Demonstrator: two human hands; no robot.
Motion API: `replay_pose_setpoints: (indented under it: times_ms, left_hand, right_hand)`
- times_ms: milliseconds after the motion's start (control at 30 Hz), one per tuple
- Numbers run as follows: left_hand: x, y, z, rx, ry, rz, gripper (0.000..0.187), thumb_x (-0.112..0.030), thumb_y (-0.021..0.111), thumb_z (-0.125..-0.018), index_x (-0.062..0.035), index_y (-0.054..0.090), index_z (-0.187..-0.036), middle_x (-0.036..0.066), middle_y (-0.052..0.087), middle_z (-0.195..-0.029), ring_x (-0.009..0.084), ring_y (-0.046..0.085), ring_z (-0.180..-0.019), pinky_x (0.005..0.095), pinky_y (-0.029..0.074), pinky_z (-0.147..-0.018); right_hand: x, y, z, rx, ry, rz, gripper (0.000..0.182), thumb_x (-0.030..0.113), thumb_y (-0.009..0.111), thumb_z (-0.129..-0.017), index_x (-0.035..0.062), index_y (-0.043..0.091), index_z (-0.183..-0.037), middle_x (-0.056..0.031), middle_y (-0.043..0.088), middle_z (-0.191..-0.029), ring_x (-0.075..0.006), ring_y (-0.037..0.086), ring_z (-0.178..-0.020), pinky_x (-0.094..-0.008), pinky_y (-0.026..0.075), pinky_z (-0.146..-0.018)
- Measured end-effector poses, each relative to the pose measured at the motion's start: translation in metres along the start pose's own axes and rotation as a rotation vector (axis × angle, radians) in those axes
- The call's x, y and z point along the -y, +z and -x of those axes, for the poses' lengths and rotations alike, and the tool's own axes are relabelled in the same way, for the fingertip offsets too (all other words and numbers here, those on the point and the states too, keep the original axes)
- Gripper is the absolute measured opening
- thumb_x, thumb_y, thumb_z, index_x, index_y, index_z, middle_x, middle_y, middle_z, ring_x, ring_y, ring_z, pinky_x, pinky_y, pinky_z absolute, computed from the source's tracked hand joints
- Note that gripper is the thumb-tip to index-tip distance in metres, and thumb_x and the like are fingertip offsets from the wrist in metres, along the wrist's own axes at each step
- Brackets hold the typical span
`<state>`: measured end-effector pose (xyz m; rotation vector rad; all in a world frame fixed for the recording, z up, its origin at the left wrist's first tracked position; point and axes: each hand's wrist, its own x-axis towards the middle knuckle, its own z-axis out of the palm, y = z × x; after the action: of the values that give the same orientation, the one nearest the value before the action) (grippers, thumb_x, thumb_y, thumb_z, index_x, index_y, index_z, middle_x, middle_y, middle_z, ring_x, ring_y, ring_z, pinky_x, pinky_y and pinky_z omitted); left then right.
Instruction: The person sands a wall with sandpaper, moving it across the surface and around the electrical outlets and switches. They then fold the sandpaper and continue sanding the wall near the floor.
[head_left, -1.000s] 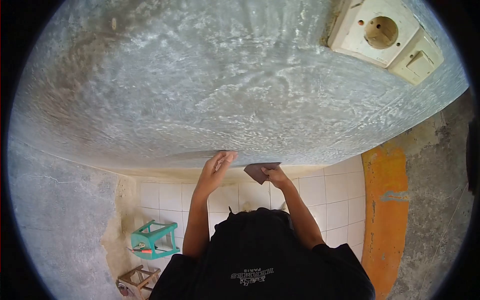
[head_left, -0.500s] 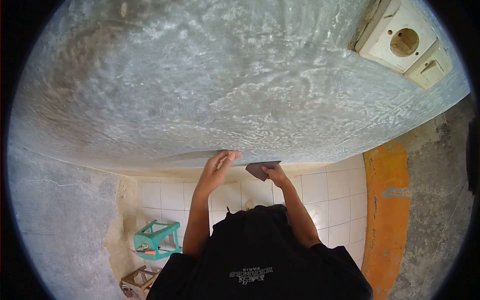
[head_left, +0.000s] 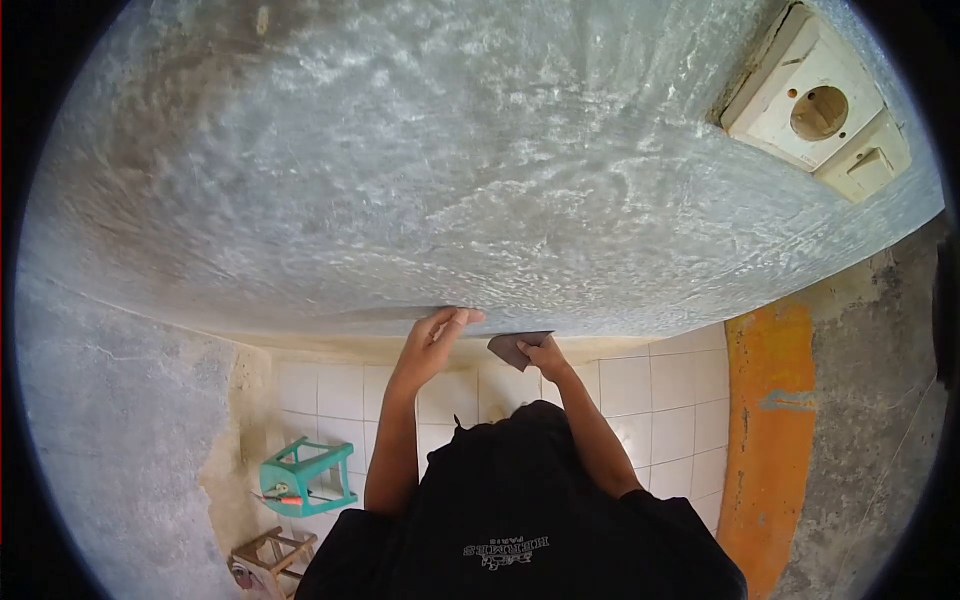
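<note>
A grey, mottled wall fills the upper view. My left hand rests with its fingertips at the wall's surface, fingers loosely bent and apart, holding nothing that shows. To its right, my right hand grips a dark brown piece of sandpaper, thumb on the near face. The sheet's upper edge lies right along the wall, and the fingers behind it are partly hidden.
A cracked wall socket with a switch sits at upper right. At lower left, an overturned green plastic stool has an orange-handled tool on it, beside a wooden stool. White tiles cover the floor; an orange-painted strip runs at right.
The camera view has tilted slightly, so the socket appears lower and farther right. My right hand and the sandpaper have shifted a little left and down in view; my left hand is nearly still.
</note>
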<state>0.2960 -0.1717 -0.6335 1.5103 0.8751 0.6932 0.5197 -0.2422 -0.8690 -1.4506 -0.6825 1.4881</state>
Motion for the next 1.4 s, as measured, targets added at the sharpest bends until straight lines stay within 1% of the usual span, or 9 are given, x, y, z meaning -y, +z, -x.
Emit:
replay_pose_setpoints:
  times_ms: [200, 300, 600, 700, 833, 967, 1100, 1200, 1400]
  left_hand:
    - [-0.004, 0.005, 0.007, -0.099, 0.004, -0.024, 0.036, -0.029, 0.048, -0.097, 0.0013, 0.065, -0.104, 0.009, 0.066, -0.102, 0.0167, 0.058, -0.101, 0.0300, 0.040, -0.093]
    - [-0.007, 0.008, 0.014, -0.187, 0.005, 0.027, 0.034, -0.028, 0.049, -0.097, 0.0018, 0.062, -0.107, 0.010, 0.066, -0.101, 0.0164, 0.058, -0.099, 0.0293, 0.041, -0.091]
    - [0.026, 0.014, 0.049, -0.433, -0.139, 0.083, 0.030, -0.023, 0.051, -0.096, 0.0029, 0.060, -0.109, 0.009, 0.064, -0.096, 0.0147, 0.058, -0.095, 0.0272, 0.043, -0.087]
    - [0.027, 0.005, 0.055, -0.470, -0.125, 0.037, 0.030, -0.022, 0.051, -0.096, 0.0032, 0.060, -0.110, 0.009, 0.064, -0.096, 0.0146, 0.058, -0.095, 0.0267, 0.043, -0.087]
    - [0.016, -0.014, 0.058, -0.505, -0.109, 0.039, 0.030, -0.021, 0.050, -0.096, 0.0037, 0.058, -0.112, 0.009, 0.064, -0.097, 0.0148, 0.058, -0.096, 0.0263, 0.043, -0.088]
    - [0.011, -0.040, 0.051, -0.525, -0.078, 0.013, 0.030, -0.022, 0.050, -0.096, 0.0032, 0.059, -0.111, 0.009, 0.064, -0.097, 0.0154, 0.058, -0.095, 0.0272, 0.043, -0.088]
    - [0.021, -0.060, 0.050, -0.433, -0.081, -0.023, 0.030, -0.023, 0.051, -0.096, 0.0022, 0.059, -0.111, 0.008, 0.064, -0.096, 0.0148, 0.058, -0.094, 0.0273, 0.043, -0.087]
    - [0.024, -0.076, 0.053, -0.374, -0.076, -0.004, 0.030, -0.023, 0.052, -0.096, 0.0022, 0.060, -0.110, 0.008, 0.064, -0.096, 0.0143, 0.058, -0.093, 0.0273, 0.043, -0.086]
    - [0.046, -0.119, 0.055, -0.391, -0.069, -0.013, 0.031, -0.023, 0.053, -0.096, 0.0028, 0.059, -0.111, 0.009, 0.064, -0.098, 0.0153, 0.058, -0.094, 0.0277, 0.043, -0.087]
  right_hand:
    - [-0.007, 0.000, -0.003, 0.081, 0.034, -0.244, 0.027, 0.009, 0.061, -0.087, -0.0026, 0.060, -0.112, -0.0096, 0.065, -0.099, -0.0175, 0.062, -0.080, -0.0305, 0.052, -0.068]
    - [-0.028, 0.001, -0.019, -0.043, 0.015, -0.225, 0.027, 0.008, 0.061, -0.088, -0.0024, 0.059, -0.113, -0.0104, 0.064, -0.103, -0.0193, 0.063, -0.086, -0.0329, 0.054, -0.071]
    - [0.028, 0.015, 0.011, 0.205, 0.090, -0.515, 0.030, 0.007, 0.060, -0.088, -0.0028, 0.055, -0.116, -0.0135, 0.062, -0.108, -0.0237, 0.063, -0.094, -0.0391, 0.055, -0.079]
    - [0.040, 0.015, 0.013, 0.312, 0.069, -0.389, 0.031, 0.009, 0.061, -0.088, -0.0021, 0.054, -0.116, -0.0136, 0.062, -0.109, -0.0241, 0.063, -0.095, -0.0406, 0.055, -0.080]
    - [0.020, 0.018, 0.002, 0.200, 0.119, -0.363, 0.033, 0.011, 0.059, -0.090, -0.0016, 0.052, -0.119, -0.0131, 0.061, -0.111, -0.0239, 0.063, -0.095, -0.0396, 0.055, -0.078]
    - [0.060, 0.044, 0.028, 0.191, -0.063, -0.350, 0.032, 0.010, 0.059, -0.089, -0.0020, 0.054, -0.118, -0.0132, 0.062, -0.109, -0.0221, 0.063, -0.092, -0.0367, 0.055, -0.073]
    - [0.002, 0.049, -0.002, 0.136, 0.020, -0.376, 0.025, 0.010, 0.057, -0.090, -0.0047, 0.060, -0.110, -0.0110, 0.064, -0.101, -0.0208, 0.063, -0.088, -0.0352, 0.055, -0.074]
    - [0.053, 0.085, 0.026, 0.123, -0.070, -0.485, 0.024, 0.010, 0.058, -0.089, -0.0054, 0.061, -0.107, -0.0109, 0.065, -0.099, -0.0201, 0.064, -0.086, -0.0346, 0.055, -0.073]
    - [0.023, 0.094, 0.009, 0.021, -0.083, -0.292, 0.025, 0.011, 0.056, -0.091, -0.0044, 0.060, -0.110, -0.0113, 0.064, -0.103, -0.0201, 0.063, -0.089, -0.0344, 0.053, -0.078]
